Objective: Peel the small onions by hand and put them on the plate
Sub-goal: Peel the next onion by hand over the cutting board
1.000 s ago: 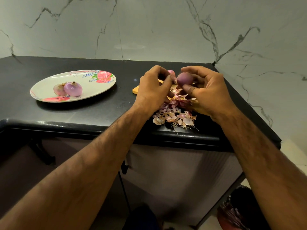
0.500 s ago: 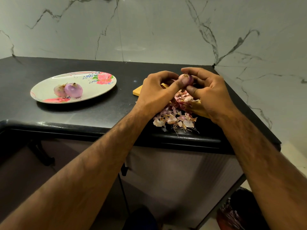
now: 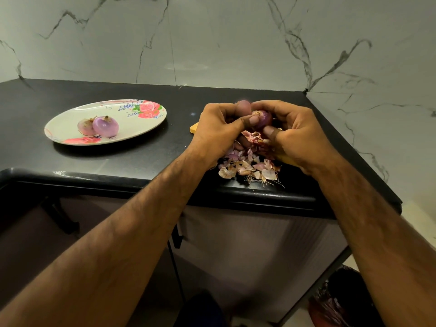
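On the left part of the black counter (image 3: 118,159), an oval plate (image 3: 151,119) lies flat. Its rim carries a printed pattern of pink roses, green leaves and small blue flowers. Two peeled onions (image 3: 105,126) lie on the plate's left half, touching each other; the right one is the larger and partly covers the left one. Both show pale purple flesh and a dry stub on top.

Right of the plate, well apart from it, a corner of a yellow board (image 3: 194,129) shows beside the left hand (image 3: 219,131). This hand is held above the board with its fingers curled and its thumb tip pressed against the onion (image 3: 264,118). The onion is off the counter, between the two hands, and its dark red outer skin is partly on.

Below the hands, a heap of peels (image 3: 247,166) in pink, white and red lies near the counter's front edge, with root fibres at its front.

The right hand (image 3: 299,135) grasps the onion from the right, fingers curled over its top and thumb beneath it.

Behind the counter stands a white marble wall (image 3: 212,38) with dark veins.
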